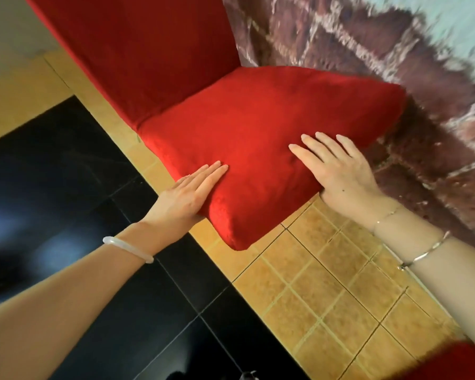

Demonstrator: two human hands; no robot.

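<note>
Fingers [320, 153] lie flat, perhaps pressing, on cushion [258, 119].

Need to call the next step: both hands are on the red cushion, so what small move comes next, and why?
Probably slide the red cushion forward against the red pad behind it: the left hand and right hand lie flat on its near edges, and its near corner overhangs the tiled floor.

Red cushion [258, 149]; red seat pad [137, 50]; tan and black floor tiles [327, 297] (brown brick-patterned wall [368, 42]).
</note>
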